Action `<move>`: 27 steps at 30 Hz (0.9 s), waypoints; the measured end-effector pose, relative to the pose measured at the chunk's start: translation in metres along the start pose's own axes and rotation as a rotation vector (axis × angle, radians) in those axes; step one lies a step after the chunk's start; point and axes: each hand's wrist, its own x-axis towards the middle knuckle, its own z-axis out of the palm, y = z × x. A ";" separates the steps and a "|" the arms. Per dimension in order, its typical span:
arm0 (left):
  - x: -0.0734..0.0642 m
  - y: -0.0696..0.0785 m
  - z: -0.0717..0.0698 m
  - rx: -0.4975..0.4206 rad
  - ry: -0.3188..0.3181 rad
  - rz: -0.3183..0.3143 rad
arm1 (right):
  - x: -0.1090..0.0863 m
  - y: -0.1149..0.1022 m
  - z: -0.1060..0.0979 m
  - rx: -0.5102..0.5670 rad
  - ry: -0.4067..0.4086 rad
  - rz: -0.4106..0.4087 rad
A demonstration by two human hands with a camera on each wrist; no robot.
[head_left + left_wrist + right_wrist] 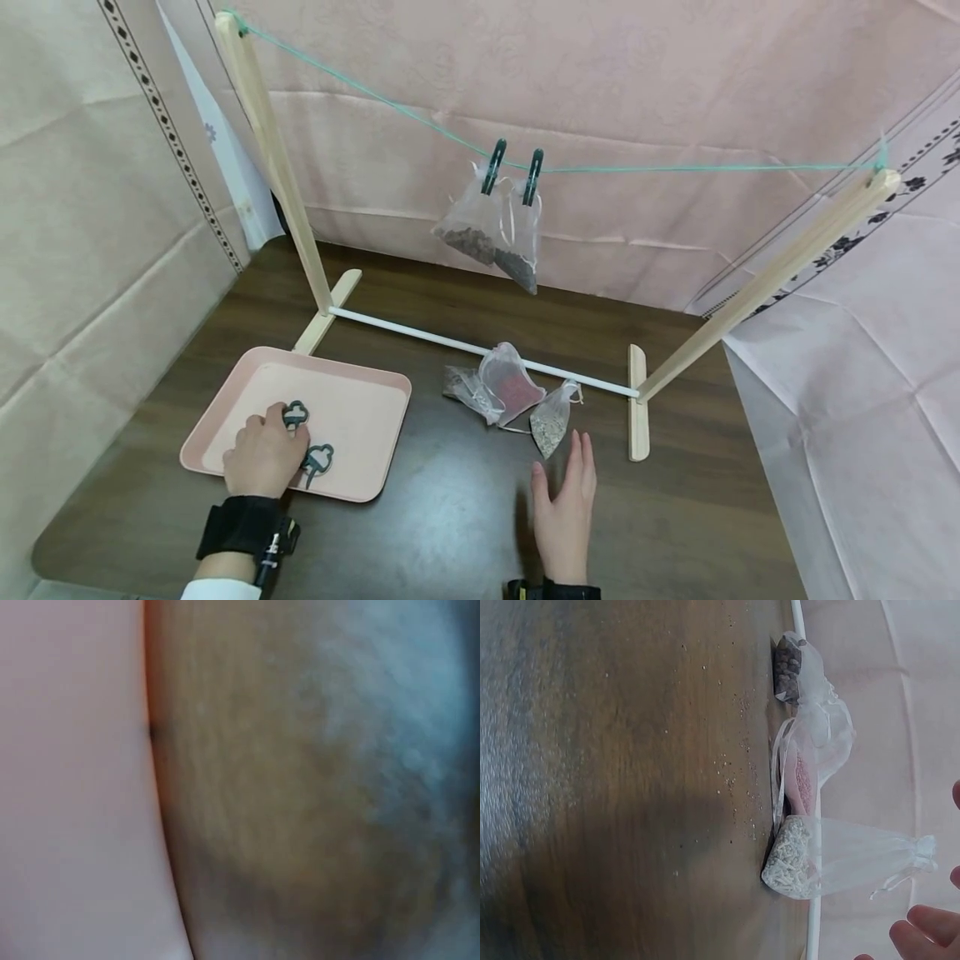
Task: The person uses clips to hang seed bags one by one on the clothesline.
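In the head view my left hand reaches down into the pink tray. One dark green clothespin lies between its index finger and thumb; whether they pinch it is hidden. A second clothespin lies beside the thumb. The left wrist view is too blurred to show the fingers. My right hand has its fingers extended and holds nothing. Just beyond its fingertips is a sheer drawstring bag of pale bits. Next to that are a bag with pink contents and a bag of brown pieces.
Two filled sheer bags hang by dark green clothespins from a green string. The string runs between two wooden posts, joined low down by a white rod. Small crumbs are scattered on the brown table.
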 end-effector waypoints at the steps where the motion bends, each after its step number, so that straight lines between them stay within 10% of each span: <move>1: 0.001 0.000 0.000 -0.002 -0.010 0.000 | 0.000 0.000 0.000 0.002 0.002 -0.001; 27: 0.000 -0.001 -0.010 -0.125 -0.077 -0.038 | -0.005 -0.001 0.003 0.055 -0.010 0.034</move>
